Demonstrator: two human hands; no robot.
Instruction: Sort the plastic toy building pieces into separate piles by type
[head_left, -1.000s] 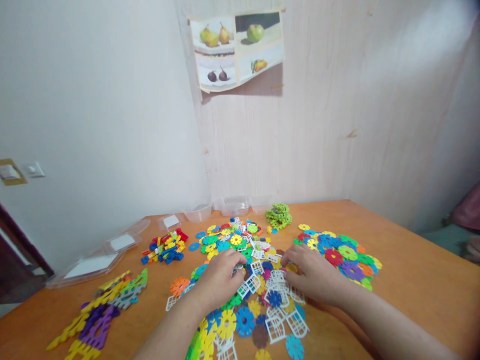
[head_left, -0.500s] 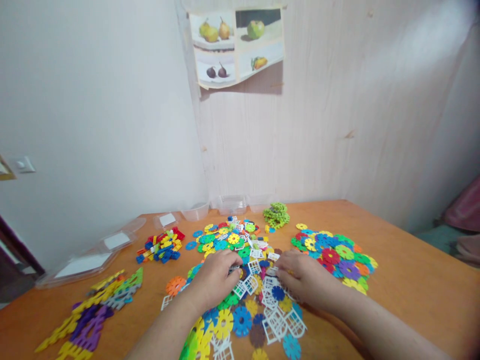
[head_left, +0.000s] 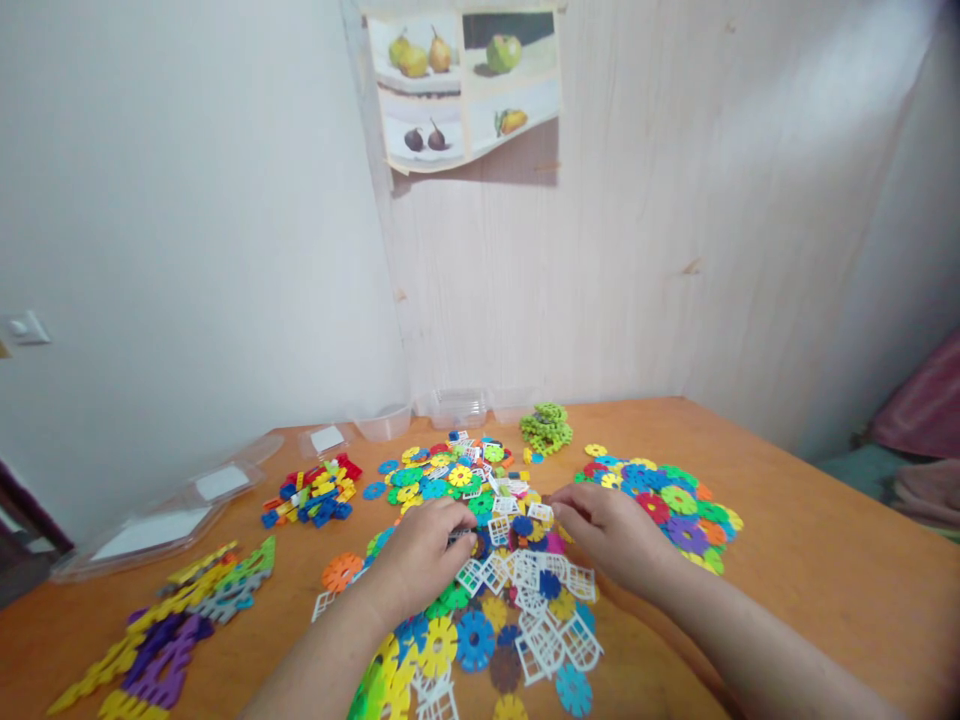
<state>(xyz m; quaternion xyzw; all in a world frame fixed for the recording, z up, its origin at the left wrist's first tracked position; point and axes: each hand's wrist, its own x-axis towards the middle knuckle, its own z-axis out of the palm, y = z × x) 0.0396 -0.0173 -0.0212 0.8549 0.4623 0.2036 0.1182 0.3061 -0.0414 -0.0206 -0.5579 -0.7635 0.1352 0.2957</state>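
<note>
My left hand (head_left: 426,552) is over the left side of a mixed pile, thumb and forefinger closed around a white lattice window piece (head_left: 459,535). On the pile's right side, my right hand (head_left: 619,525) has its fingers bent together, tips beside another white window piece (head_left: 540,512); what lies under them is hidden. Between the hands are more white window pieces (head_left: 495,573) among notched flower-shaped discs, including a dark blue disc (head_left: 550,585). Nearer to me lie a blue disc (head_left: 475,641) and a yellow disc (head_left: 439,648).
Small building bricks (head_left: 315,490) are heaped at left, behind yellow and purple toothed strips (head_left: 161,640). A separate disc heap (head_left: 660,505) lies at right. A green linked cluster (head_left: 547,428) and clear plastic containers (head_left: 459,408) stand along the table's (head_left: 810,560) back.
My right hand has shifted slightly away and up, uncovering white window pieces beneath it. The left hand stays in nearly the same spot. The whole view has drifted a little.
</note>
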